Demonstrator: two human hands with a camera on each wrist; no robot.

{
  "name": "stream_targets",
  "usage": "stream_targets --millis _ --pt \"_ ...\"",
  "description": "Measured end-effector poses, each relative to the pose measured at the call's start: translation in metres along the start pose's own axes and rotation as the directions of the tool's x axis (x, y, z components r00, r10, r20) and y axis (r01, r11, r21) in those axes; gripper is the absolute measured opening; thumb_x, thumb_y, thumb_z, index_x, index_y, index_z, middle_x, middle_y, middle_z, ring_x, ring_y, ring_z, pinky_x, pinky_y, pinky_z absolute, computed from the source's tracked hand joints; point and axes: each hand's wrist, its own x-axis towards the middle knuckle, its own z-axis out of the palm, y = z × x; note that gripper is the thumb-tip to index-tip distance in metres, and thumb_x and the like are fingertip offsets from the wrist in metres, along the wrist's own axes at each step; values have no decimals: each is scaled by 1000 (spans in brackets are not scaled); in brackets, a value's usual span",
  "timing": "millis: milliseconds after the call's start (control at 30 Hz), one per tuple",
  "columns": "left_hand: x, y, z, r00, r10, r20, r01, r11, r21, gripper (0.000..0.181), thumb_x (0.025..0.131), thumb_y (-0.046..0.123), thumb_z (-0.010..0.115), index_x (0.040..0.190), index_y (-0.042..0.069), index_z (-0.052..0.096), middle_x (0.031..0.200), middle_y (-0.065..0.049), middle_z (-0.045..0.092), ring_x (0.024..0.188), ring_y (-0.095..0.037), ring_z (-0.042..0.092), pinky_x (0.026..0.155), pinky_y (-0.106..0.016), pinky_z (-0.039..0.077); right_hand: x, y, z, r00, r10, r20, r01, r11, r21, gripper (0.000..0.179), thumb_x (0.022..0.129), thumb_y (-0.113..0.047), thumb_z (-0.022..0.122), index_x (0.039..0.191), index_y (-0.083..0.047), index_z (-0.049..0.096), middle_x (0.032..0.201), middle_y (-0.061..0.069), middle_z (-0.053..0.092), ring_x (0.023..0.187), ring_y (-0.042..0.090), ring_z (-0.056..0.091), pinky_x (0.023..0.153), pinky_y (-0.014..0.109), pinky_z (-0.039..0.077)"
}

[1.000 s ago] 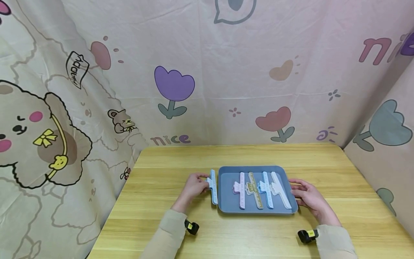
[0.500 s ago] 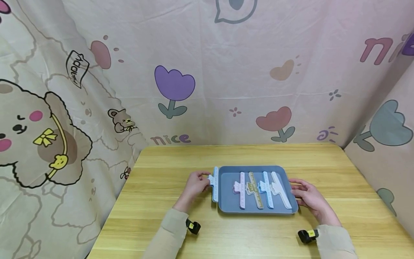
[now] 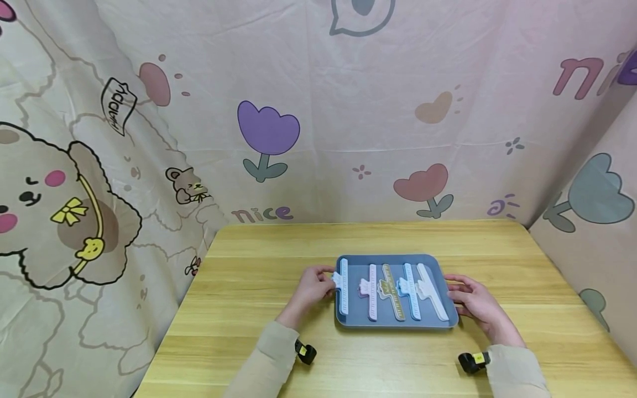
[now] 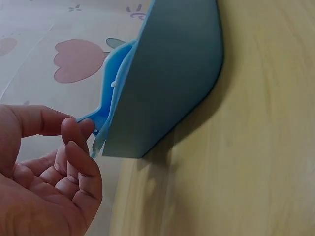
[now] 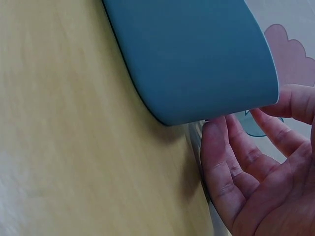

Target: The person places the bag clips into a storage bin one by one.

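Observation:
With thumb and fingertips my left hand [image 3: 314, 286] pinches the tab of a light blue ruler clip [image 3: 344, 293], a long bar with markings. This clip lies along the left side inside the grey-blue tray [image 3: 388, 325], and its tab [image 4: 101, 118] overlaps the rim in the left wrist view. On the opposite side my right hand [image 3: 475, 304] holds the tray's right edge, its fingertips [image 5: 215, 133] against the outer wall [image 5: 211, 64]. Across the tray lie a pink clip [image 3: 372, 304], a gold-brown clip [image 3: 395, 304], another blue clip [image 3: 413, 303] and a slanting white clip [image 3: 436, 296].
The tray stands on a wood-grain table [image 3: 259, 249]. Behind it hangs a printed curtain [image 3: 338, 110], with more patterned cloth at both sides. A black wrist camera [image 3: 305, 352] sits on the left sleeve and another camera [image 3: 473, 362] on the right.
My left hand has carried the blue clip rightward, from beside the tray over its left rim to inside. My right hand and the other clips stay put.

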Motion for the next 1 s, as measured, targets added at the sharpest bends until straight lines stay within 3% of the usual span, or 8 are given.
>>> stream_targets --millis 367,767,1000 --pt "0 7 16 996 -86 -4 86 996 38 41 83 -5 64 124 0 63 72 -7 59 56 -17 56 55 -27 51 0 -1 2 1000 12 1 -12 1000 11 55 96 -2 58 144 8 33 122 21 57 89 21 66 73 38 57" --pt "4 6 26 998 -65 4 64 989 130 36 84 -5 65 120 -3 62 67 -6 59 50 -16 56 46 -22 45 0 1 -1 1000 -2 11 2 1000 7 53 95 -2 57 142 9 35 117 13 60 90 20 66 74 37 57" --pt "4 5 26 997 -59 41 49 977 210 30 84 -2 71 113 0 66 66 -5 58 47 -15 54 45 -23 45 -1 -1 1 1000 4 -4 -4 1000 3 53 95 -2 58 142 8 35 120 18 58 90 19 65 74 37 57"
